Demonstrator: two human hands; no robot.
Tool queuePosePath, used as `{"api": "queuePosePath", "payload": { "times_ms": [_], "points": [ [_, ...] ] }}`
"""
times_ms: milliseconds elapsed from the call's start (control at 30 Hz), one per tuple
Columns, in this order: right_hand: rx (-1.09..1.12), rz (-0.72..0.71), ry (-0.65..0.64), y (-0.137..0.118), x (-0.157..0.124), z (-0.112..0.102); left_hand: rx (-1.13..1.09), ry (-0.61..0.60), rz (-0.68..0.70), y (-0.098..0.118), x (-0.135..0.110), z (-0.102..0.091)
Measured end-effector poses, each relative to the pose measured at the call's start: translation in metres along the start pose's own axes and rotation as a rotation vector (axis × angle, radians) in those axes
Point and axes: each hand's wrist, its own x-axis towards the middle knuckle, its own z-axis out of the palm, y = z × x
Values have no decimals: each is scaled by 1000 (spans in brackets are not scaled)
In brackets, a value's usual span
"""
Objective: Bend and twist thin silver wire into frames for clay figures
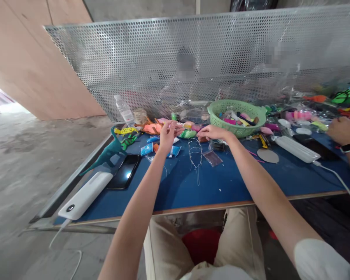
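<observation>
My left hand (pixel 169 135) is over the pile of small soft toys at the back of the table, its fingers loosely bent and partly apart. I see nothing clearly held in it. To its right, my right hand (pixel 212 133) points its fingers down and together; whatever is between the fingertips is too small to make out. Just below those fingertips lies a thin wire frame (pixel 195 152) with a looped tail, flat on the blue table. Blue packets (pixel 146 149) and a green toy (pixel 188 133) are near my left hand. A small dark packet (pixel 212 158) lies below my right hand.
A green basket (pixel 236 130) of toys stands right of my hands, before a perforated metal panel (pixel 151 58). At left are a teal dinosaur (pixel 106 153), a phone (pixel 124 172), a white power bank (pixel 86 195) and a bottle (pixel 124 109). Another person's hand (pixel 345 130) is at right.
</observation>
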Motion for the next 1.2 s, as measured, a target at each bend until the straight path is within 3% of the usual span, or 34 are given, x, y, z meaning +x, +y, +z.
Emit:
{"api": "queuePosePath", "payload": {
  "times_ms": [200, 400, 633, 900, 1033, 1200],
  "points": [
    [283, -81, 63, 9, -2, 43, 110, -50, -66, -14, -10, -7],
    [518, -46, 118, 6, -4, 65, 177, -118, -113, -15, -17, -10],
    [628, -34, 182, 16, 0, 71, 160, -152, -84, -12, -21, 8],
    [765, -50, 127, 15, 5, 73, 89, -139, -101, -14, -21, 4],
    [703, -34, 99, 15, 2, 74, 13, -124, -137, -13, -22, 4],
    [626, -46, 180, 10, -2, 75, -54, -116, -164, -14, -22, 3]
  ]
}}
